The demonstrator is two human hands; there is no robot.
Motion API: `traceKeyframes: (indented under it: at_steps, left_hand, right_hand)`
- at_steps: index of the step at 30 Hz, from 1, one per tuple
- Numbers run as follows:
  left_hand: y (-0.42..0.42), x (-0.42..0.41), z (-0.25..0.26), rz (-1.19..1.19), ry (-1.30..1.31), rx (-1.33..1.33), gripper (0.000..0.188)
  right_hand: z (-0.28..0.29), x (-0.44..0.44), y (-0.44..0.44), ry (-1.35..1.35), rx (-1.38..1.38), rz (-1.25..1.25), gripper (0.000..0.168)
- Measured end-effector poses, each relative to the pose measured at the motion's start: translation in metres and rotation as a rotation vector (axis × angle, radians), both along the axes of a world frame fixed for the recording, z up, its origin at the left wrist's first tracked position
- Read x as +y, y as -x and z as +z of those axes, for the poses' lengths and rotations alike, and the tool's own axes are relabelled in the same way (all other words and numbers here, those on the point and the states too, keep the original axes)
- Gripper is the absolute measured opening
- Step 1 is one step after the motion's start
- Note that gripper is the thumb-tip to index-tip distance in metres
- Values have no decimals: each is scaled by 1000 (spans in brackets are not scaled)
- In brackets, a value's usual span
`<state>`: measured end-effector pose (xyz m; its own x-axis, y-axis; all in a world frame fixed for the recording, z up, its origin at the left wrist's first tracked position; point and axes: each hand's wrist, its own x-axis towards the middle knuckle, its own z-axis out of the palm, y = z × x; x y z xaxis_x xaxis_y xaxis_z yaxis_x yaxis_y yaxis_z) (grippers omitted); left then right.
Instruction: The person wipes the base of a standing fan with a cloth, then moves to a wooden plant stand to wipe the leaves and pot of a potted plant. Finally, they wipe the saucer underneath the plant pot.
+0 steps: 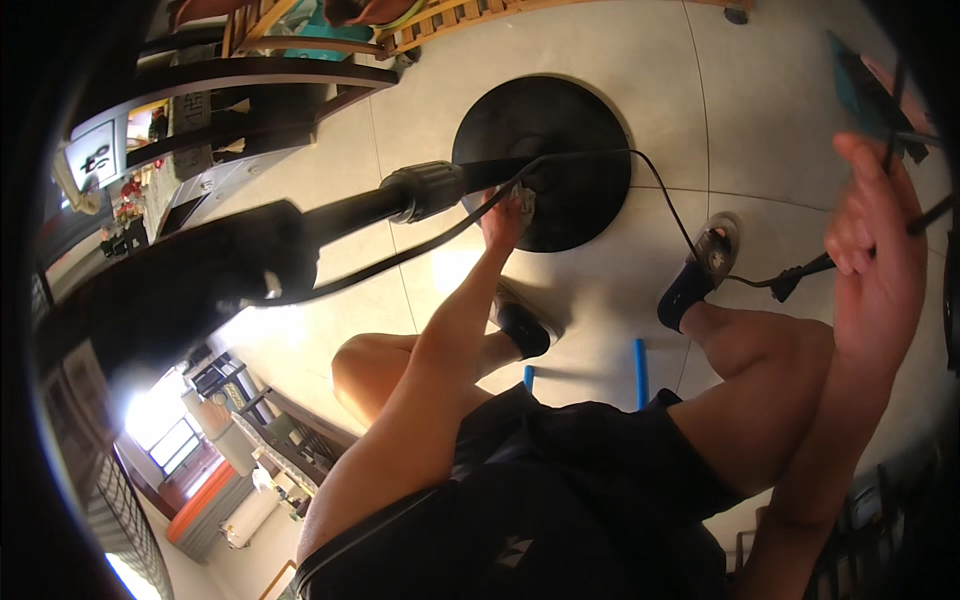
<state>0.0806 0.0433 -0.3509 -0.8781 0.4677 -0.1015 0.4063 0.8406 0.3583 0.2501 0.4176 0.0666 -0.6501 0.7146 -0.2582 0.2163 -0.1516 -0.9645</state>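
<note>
A black round floor-stand base [581, 191] rests on the tiled floor. My left hand [504, 217] holds a crumpled pale cloth or tissue [528, 206] against the base's near left part. Above that hand, the stand's black pole [352, 214] with its ribbed collar [424, 191] slants to the left, and a black cable [409, 255] runs along it. My right hand [877, 217] is raised at the far right, fingers curled, beside thin dark rods or cords; its grip on them cannot be made out. Near it hangs a dark cable fitting [784, 285].
The cable passes over the base and down by my right shoe [716, 244]. Blue stool-like legs [641, 371] stand beneath me. A dark wooden frame [300, 73] is at upper left, slatted wooden furniture [450, 16] at the top, and a teal object [846, 82] at upper right.
</note>
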Motion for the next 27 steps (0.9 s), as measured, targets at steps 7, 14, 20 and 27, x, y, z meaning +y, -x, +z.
traceKeyframes:
  at_steps: [7, 14, 20, 27]
  left_hand:
    - [82, 9, 45, 288, -938, -1335, 53]
    - [126, 27, 176, -504, -1040, -1454, 49]
    - [111, 43, 280, -265, -862, -1319, 54]
    - [17, 44, 287, 306, -1319, -1109, 41]
  right_hand:
    - [8, -11, -1, 93, 118, -58, 18]
    - [10, -13, 1, 115, 171, -42, 22]
    - [3, -12, 9, 130, 220, -47, 20]
    - [8, -22, 18, 121, 215, -43, 17]
